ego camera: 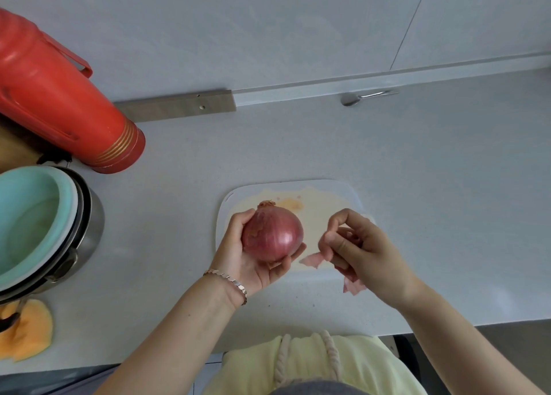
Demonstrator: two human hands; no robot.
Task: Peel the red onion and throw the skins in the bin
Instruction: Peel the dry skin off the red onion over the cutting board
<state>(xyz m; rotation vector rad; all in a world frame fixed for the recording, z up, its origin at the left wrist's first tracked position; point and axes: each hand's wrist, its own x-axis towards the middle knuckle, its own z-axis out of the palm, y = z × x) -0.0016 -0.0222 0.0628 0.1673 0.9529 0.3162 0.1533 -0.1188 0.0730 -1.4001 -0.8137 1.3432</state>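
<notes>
Cradling the red onion [272, 233] from below, the left hand [253, 263] curls its fingers and thumb round the bulb and holds it just above the cutting board [328, 191]. The onion's long axis runs away from the wrist, its dry tuft pointing to the far side of the grip. Papery outer skin covers the side by the thumb, so the peeling looks only partly done.

The right hand [366, 251] is to the right of that grip, near the onion but not touching it. Its fingers are bent in on pink scraps of skin [343, 235]. It is the free hand for the next strip, which would call for the left hand to turn the covered side toward it. A loose skin piece [311, 260] lies on the board between the two hands, and another [351, 287] shows below the right hand.

Well left of the grip stand a red flask [68, 102] and a teal bowl [29, 221] nested in a steel pot [89, 224], with melon rind [26, 332] nearer the person. A spoon [357, 98] lies far beyond the grip. None of these stands between the hands. No bin is in view.
</notes>
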